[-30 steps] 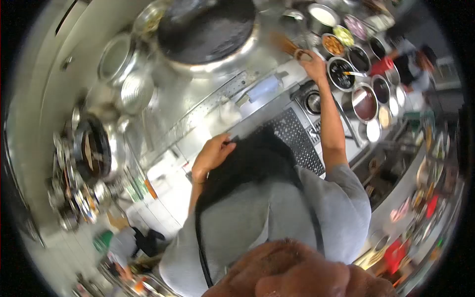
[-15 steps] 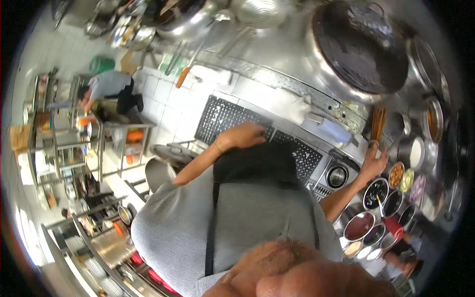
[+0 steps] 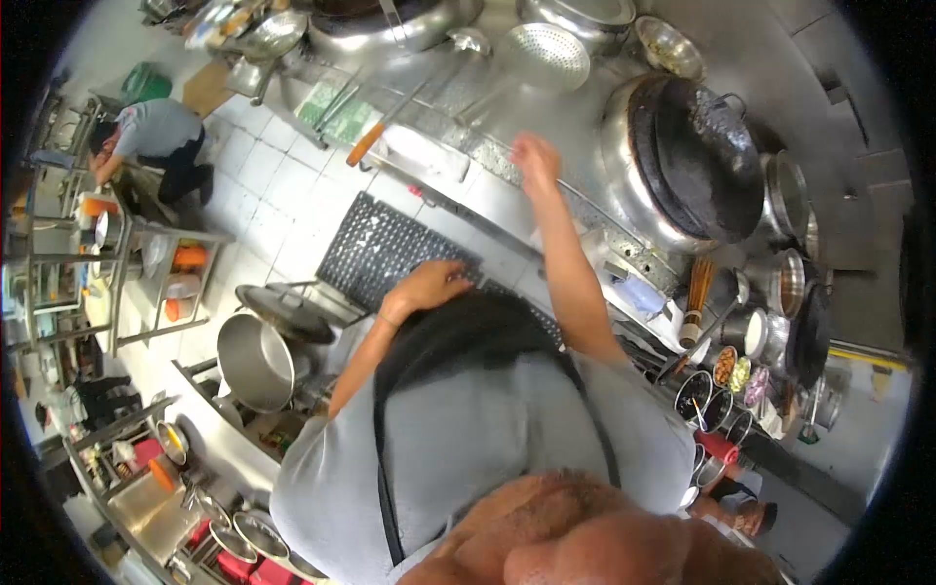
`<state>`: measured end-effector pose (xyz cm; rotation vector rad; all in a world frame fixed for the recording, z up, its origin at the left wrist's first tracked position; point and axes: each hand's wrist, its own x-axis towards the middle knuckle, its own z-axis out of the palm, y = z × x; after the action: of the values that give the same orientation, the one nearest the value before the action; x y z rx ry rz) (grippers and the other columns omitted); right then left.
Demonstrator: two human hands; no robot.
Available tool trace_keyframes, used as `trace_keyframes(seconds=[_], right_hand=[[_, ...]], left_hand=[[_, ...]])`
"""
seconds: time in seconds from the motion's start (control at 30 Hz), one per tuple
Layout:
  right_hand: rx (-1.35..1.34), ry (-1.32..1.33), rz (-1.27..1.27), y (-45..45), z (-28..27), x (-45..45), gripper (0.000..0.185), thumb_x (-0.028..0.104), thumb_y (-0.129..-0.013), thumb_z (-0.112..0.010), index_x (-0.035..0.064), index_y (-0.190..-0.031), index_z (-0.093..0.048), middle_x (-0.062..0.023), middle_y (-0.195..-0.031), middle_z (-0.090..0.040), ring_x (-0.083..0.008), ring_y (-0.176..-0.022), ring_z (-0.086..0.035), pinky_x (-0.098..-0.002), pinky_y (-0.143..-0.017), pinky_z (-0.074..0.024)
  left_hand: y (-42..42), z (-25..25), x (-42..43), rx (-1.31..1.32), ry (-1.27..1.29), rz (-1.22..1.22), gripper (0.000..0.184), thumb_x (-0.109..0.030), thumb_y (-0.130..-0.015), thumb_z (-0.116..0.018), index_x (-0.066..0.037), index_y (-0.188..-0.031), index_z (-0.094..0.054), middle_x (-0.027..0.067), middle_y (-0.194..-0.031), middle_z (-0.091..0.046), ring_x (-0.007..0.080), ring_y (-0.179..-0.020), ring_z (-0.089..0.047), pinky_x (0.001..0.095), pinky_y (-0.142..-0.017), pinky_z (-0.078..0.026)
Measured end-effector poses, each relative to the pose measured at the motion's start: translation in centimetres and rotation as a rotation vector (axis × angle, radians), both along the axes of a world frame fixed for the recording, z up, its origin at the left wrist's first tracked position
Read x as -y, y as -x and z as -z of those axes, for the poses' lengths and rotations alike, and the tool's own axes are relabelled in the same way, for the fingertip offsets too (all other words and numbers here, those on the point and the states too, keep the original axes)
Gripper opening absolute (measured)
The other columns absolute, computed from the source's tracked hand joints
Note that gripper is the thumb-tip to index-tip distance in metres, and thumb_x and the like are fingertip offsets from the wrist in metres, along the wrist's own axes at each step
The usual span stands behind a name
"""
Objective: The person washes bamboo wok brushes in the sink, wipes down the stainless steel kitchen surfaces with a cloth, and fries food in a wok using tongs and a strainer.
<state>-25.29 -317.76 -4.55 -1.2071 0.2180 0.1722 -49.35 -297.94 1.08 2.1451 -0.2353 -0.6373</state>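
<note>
My left hand (image 3: 429,287) hovers in front of my black apron (image 3: 468,327), above the black perforated floor mat (image 3: 375,249). Its fingers are loosely bent and apart, with nothing seen in them. My right arm stretches forward, and my right hand (image 3: 536,161) is at the steel stove counter. Its fingers are blurred, so I cannot tell whether they hold anything. Nearest to it are a perforated skimmer (image 3: 548,57) and a large dark-lidded wok (image 3: 707,161). A bamboo wok brush (image 3: 698,297) stands at the counter's right side, apart from my hands.
A wooden-handled tool (image 3: 366,144) lies across the counter edge. Seasoning containers (image 3: 694,390) and bowls crowd the right. A large steel pot (image 3: 255,361) stands at left. One co-worker (image 3: 161,146) bends over a shelf at far left; another person's arm (image 3: 726,497) shows at lower right.
My right hand has let go of the bamboo brush and moved left and forward over the stove counter. My left hand has drawn back slightly. The whole view has shifted.
</note>
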Motion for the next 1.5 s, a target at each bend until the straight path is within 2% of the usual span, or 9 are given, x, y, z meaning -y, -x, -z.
trace_keyframes(seconds=[0.13,0.63,0.8,1.07,1.17,1.2,1.33,1.4,1.5], right_hand=[[-0.430,0.073,0.075,-8.6,1.1,-7.8,0.029,0.028,-0.094,-0.059,0.0044,-0.111,-0.059,-0.0142,-0.099,-0.066,-0.0244,-0.090,-0.065,-0.0411,-0.078,-0.0543],[-0.334,0.233,0.199,-12.1,5.2,-3.5,0.027,0.030,-0.093,-0.053,0.0057,-0.106,-0.055,-0.0084,-0.083,-0.056,-0.0273,-0.073,-0.055,-0.0472,-0.068,-0.0467],[0.381,1.503,0.300,-8.4,0.8,-3.4,0.053,0.037,-0.095,-0.055,-0.0007,-0.132,-0.050,-0.0184,-0.113,-0.059,-0.0310,-0.099,-0.056,-0.0472,-0.082,-0.0473],[0.751,1.241,-0.272,2.4,-3.9,-14.5,0.030,0.029,-0.094,-0.060,0.0017,-0.098,-0.073,-0.0139,-0.081,-0.071,-0.0255,-0.074,-0.066,-0.0368,-0.074,-0.0520],[0.885,1.058,-0.331,2.2,-6.2,-16.1,0.024,0.019,-0.092,-0.060,-0.0018,-0.094,-0.072,-0.0130,-0.078,-0.070,-0.0206,-0.066,-0.062,-0.0346,-0.064,-0.0506],[0.978,0.999,-0.296,2.0,-6.2,-16.5,0.024,0.018,-0.092,-0.059,-0.0027,-0.094,-0.071,-0.0126,-0.075,-0.069,-0.0189,-0.065,-0.061,-0.0338,-0.063,-0.0499],[0.742,0.837,-0.591,4.4,-6.7,-17.6,0.023,0.012,-0.090,-0.064,-0.0024,-0.108,-0.065,-0.0078,-0.085,-0.066,-0.0138,-0.069,-0.059,-0.0291,-0.062,-0.0487],[0.763,0.661,-0.756,7.6,-7.0,-19.3,0.045,0.009,-0.089,-0.067,0.0001,-0.130,-0.052,-0.0090,-0.102,-0.062,-0.0129,-0.077,-0.057,-0.0271,-0.067,-0.0477],[0.900,0.508,-0.879,9.9,-6.6,-22.2,0.067,0.007,-0.089,-0.067,0.0014,-0.147,-0.033,-0.0139,-0.123,-0.052,-0.0174,-0.091,-0.057,-0.0295,-0.077,-0.0485]], left_hand=[[1.7,1.5,-5.4,-0.031,0.129,-0.232,0.046,-0.027,-0.091,-0.063,0.001,-0.127,-0.057,0.0232,-0.108,-0.067,0.0323,-0.099,-0.067,0.0380,-0.086,-0.052],[9.3,15.1,-18.4,0.051,-0.049,-0.742,0.030,-0.027,-0.083,-0.062,0.002,-0.090,-0.065,0.0259,-0.087,-0.066,0.0446,-0.085,-0.064,0.0497,-0.077,-0.050],[11.0,21.7,-17.0,0.049,0.170,-1.065,0.033,-0.020,-0.082,-0.062,0.003,-0.105,-0.067,0.0257,-0.096,-0.068,0.0398,-0.092,-0.066,0.0432,-0.084,-0.052],[23.5,35.8,-9.3,-0.666,0.288,-1.330,0.068,-0.061,-0.081,-0.063,0.001,-0.108,-0.070,0.0247,-0.115,-0.065,0.0350,-0.113,-0.060,0.0413,-0.095,-0.047],[24.3,31.4,-8.2,-0.816,0.749,-1.426,0.086,-0.069,-0.084,-0.055,0.001,-0.133,-0.055,0.0185,-0.139,-0.052,0.0425,-0.125,-0.048,0.0578,-0.100,-0.039],[23.1,24.2,-9.2,-0.818,0.498,-1.451,0.070,-0.059,-0.089,-0.055,0.001,-0.124,-0.062,0.0197,-0.131,-0.058,0.0372,-0.120,-0.055,0.0505,-0.098,-0.044],[20.5,30.7,-12.1,-0.221,-0.123,-1.468,0.044,-0.038,-0.092,-0.055,0.002,-0.099,-0.071,0.0205,-0.104,-0.070,0.0269,-0.096,-0.067,0.0394,-0.086,-0.050],[17.6,23.3,-14.9,-0.189,0.804,-1.909,0.040,-0.032,-0.094,-0.059,0.002,-0.113,-0.067,0.0140,-0.103,-0.070,0.0236,-0.091,-0.066,0.0334,-0.081,-0.053],[14.1,11.4,-15.7,0.186,1.428,-1.721,0.034,-0.028,-0.096,-0.059,-0.001,-0.116,-0.066,0.0092,-0.109,-0.069,0.0172,-0.089,-0.068,0.0303,-0.078,-0.056]])
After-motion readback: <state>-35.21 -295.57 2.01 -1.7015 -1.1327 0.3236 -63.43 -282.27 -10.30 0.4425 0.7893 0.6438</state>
